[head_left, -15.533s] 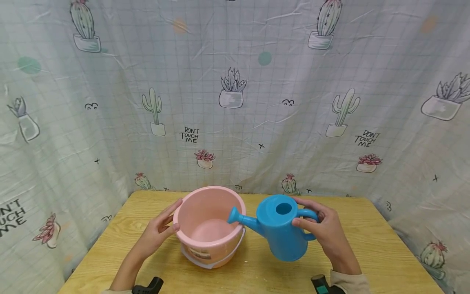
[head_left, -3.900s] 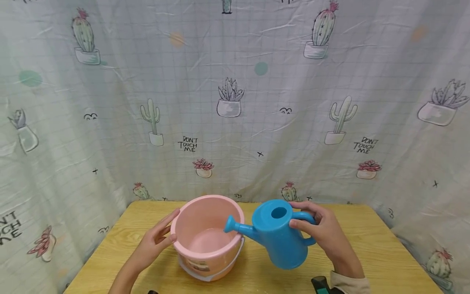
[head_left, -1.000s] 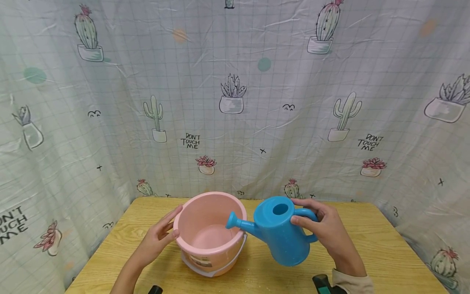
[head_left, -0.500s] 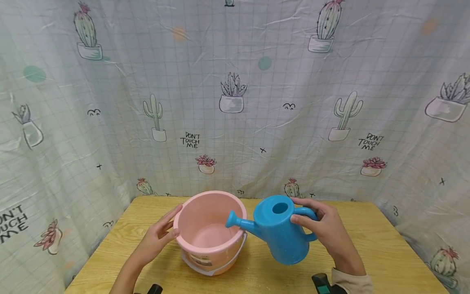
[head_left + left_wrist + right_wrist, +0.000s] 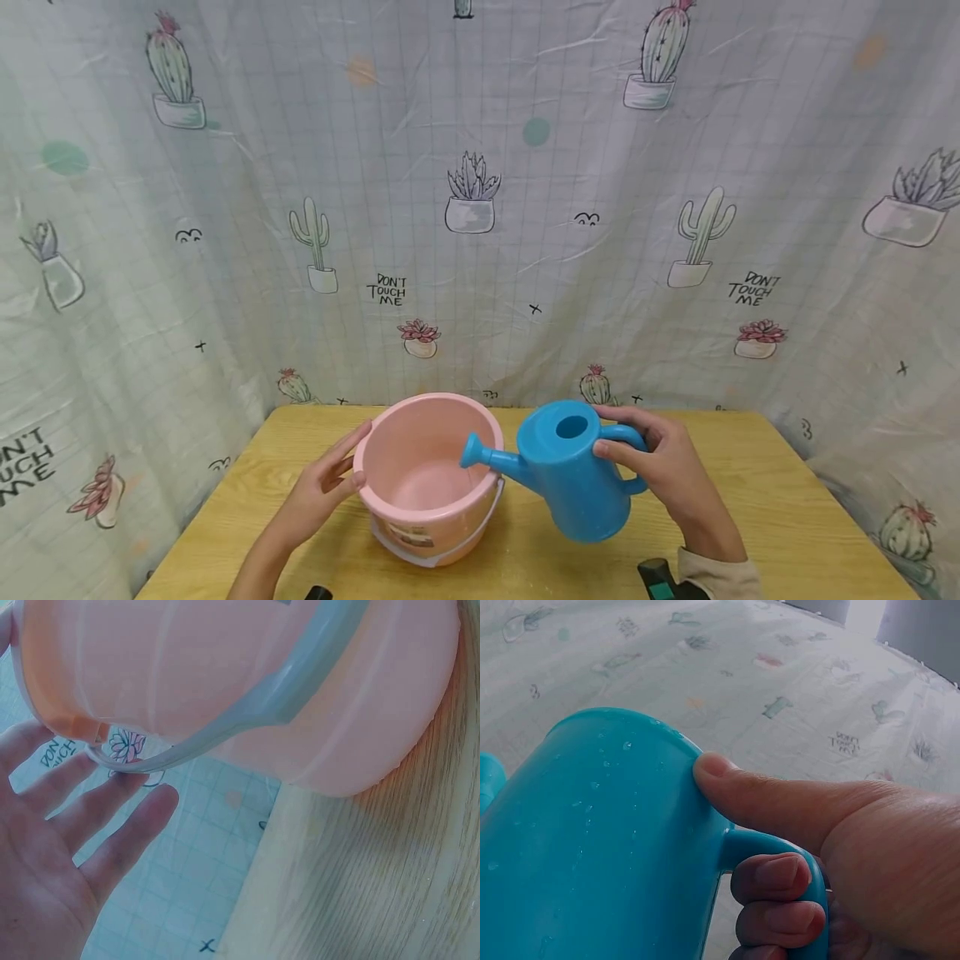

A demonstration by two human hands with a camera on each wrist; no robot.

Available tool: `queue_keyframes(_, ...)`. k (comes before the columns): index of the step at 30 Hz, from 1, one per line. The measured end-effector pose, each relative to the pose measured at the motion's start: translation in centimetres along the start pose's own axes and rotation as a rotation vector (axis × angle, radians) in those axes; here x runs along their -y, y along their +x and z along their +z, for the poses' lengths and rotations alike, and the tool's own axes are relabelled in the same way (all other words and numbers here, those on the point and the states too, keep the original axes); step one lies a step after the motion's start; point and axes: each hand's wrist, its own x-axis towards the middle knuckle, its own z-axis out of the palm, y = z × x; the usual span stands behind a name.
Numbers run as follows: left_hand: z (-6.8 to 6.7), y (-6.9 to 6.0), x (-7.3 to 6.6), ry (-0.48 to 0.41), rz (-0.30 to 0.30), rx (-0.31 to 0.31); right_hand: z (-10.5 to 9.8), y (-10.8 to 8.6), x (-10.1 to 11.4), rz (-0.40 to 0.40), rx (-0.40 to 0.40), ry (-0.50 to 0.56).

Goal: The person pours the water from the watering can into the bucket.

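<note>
A pink bucket (image 5: 420,487) with a pale handle stands on the wooden table. My left hand (image 5: 307,500) touches the left side of its rim with thumb and fingertips; in the left wrist view the fingers of that hand (image 5: 60,832) are spread and nearly straight beside the bucket (image 5: 180,667). My right hand (image 5: 675,471) grips the handle of a blue watering can (image 5: 581,492), thumb against the can's top edge. The can leans left, its spout head over the bucket's opening. Droplets dot the can (image 5: 607,847) in the right wrist view. No water stream is visible.
The wooden table (image 5: 757,517) extends on both sides of the bucket and can. A curtain (image 5: 480,275) printed with cactus drawings hangs behind and at both sides of the table. Dark pieces of wrist gear show at the bottom edge.
Since the oldest frame the can leans slightly more and its spout head sits a little further left over the bucket. Over the last second both hands keep their holds, with only small view shifts.
</note>
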Motion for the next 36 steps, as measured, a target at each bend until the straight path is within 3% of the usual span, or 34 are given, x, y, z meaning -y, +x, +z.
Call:
queue_keyframes(8, 0.4, -0.5, 0.0, -0.009, -0.013, -0.011, 0.2, 0.0, -0.1, 0.019, -0.010, -0.004)
queue_keyframes(17, 0.8, -0.7, 0.1, 0.045, -0.041, -0.054, 0.1, -0.1, 0.0, 0.006, 0.006, -0.008)
queue_keyframes(36, 0.1, 0.0, -0.5, 0.027, -0.035, -0.015, -0.1, -0.3, 0.3, -0.046, 0.015, 0.000)
